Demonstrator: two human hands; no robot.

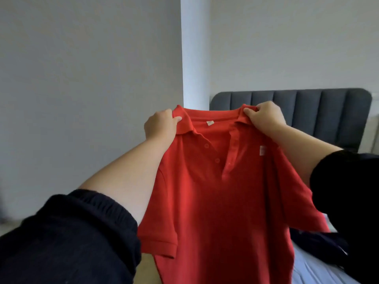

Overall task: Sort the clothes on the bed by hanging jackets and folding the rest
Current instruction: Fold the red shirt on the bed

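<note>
Red polo shirt point(215, 201) hangs in the air in the middle of the frame, held up by its shoulders with its front toward the camera. The left grip point(161, 125), at centre left, pinches the cloth just beside the collar, thumb pressed on the front. The right grip point(264, 117) grasps the cloth at the other side of the collar, fingers curled over the top edge. The collar lies open and the placket is unbuttoned, with two buttons showing. A small label sits inside the neck and a pale tag on the chest toward the right. The short sleeves droop at either side, and the hem runs out of the bottom of the frame.

Both forearms are bare, with a black sleeve point(71, 238) pushed up at lower left. A dark grey padded headboard point(307, 111) stands behind the shirt at right of centre. In the lower right corner is the bed point(311, 269) with a pale sheet, and a dark garment point(320, 242) lies on it, partly hidden. A pale wall point(82, 78) fills the left.
</note>
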